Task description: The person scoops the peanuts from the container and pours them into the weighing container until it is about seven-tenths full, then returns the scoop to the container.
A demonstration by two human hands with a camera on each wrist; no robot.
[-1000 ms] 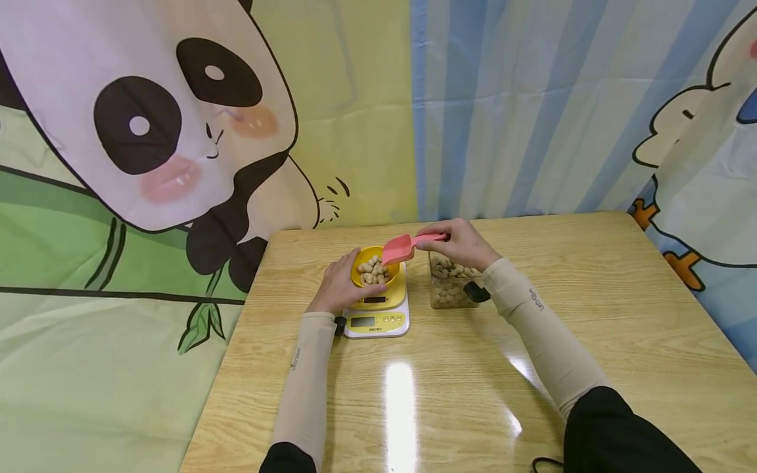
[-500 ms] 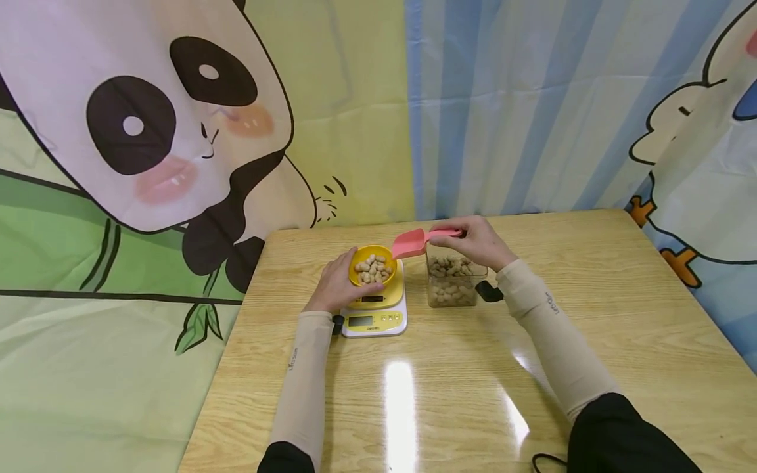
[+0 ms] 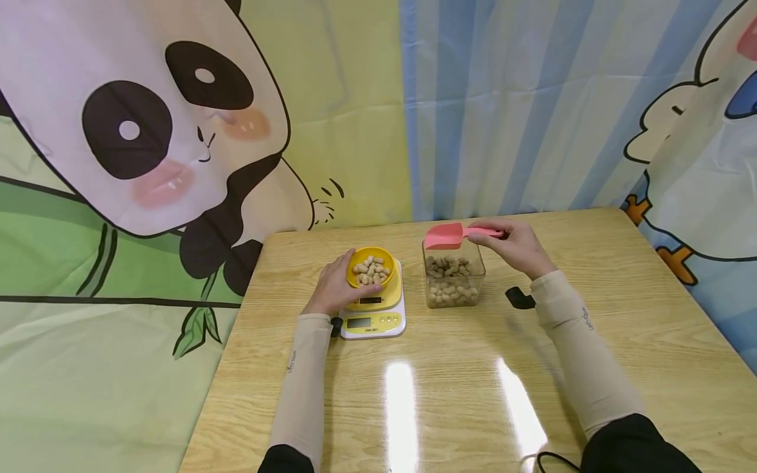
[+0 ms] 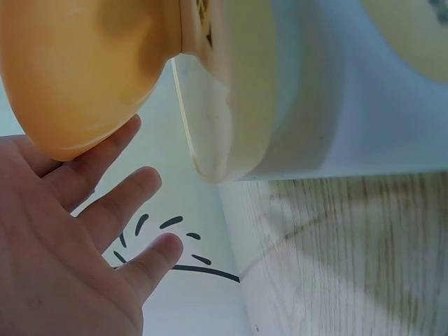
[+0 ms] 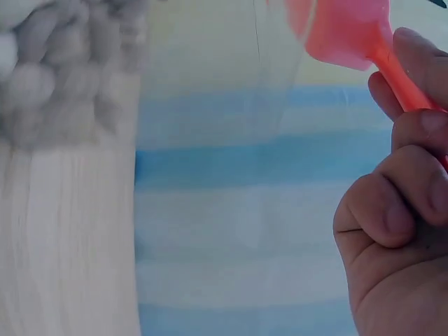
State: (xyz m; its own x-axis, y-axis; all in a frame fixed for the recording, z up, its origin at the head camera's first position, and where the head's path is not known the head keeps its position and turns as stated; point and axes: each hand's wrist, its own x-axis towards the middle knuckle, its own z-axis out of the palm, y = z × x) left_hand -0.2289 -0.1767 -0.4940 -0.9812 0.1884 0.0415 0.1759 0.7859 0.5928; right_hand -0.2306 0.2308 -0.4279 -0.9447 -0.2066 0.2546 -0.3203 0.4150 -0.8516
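A yellow bowl (image 3: 386, 257) with peanuts (image 3: 371, 270) in it stands on a white and yellow kitchen scale (image 3: 378, 322). My left hand (image 3: 334, 288) holds the bowl from the left, thumb along its near side. In the left wrist view, fingertips touch the bowl's outer wall (image 4: 84, 77) while other fingers spread below. My right hand (image 3: 520, 249) grips a pink scoop (image 3: 445, 236) by its handle, with the last fingers curled in the right wrist view. The scoop's blade is level with the back rim of a clear square container (image 3: 454, 303) of peanuts, overlapping it in the head view.
All of this stands on a wooden table (image 3: 461, 394). Behind its back edge hangs a cloth backdrop (image 3: 349, 131) with a cartoon panda and blue stripes. A black cable (image 3: 552, 454) lies near the right sleeve.
My right hand has carried the scoop rightward, from over the bowl to above the clear container. My left hand stays on the bowl.
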